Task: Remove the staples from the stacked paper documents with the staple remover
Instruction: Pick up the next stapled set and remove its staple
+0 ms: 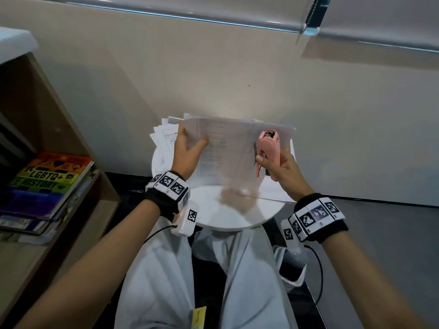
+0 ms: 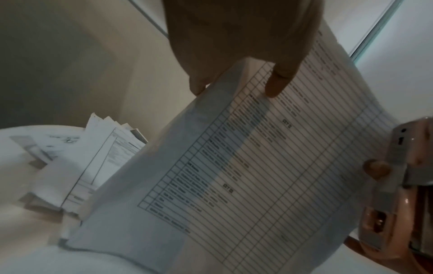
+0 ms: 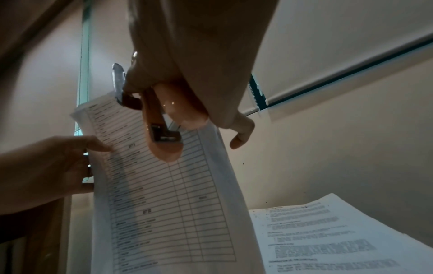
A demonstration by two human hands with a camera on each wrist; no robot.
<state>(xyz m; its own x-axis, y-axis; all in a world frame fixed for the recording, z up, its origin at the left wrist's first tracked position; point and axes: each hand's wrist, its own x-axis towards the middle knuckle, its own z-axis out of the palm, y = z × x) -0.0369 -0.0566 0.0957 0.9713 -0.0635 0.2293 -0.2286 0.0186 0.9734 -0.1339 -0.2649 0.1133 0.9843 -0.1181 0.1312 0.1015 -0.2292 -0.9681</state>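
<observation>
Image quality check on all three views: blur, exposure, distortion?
Head: wide-angle bending at the edges, motion smear at the lower edge of the held printed table sheet. Left wrist: dim, the left hand dark and soft. Right wrist: dim, the pink plastic staple remover fairly sharp.

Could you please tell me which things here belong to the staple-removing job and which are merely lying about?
Job: held document, pink staple remover, paper piles on the white table.
Lying about: books on the shelf, yellow note.
</observation>
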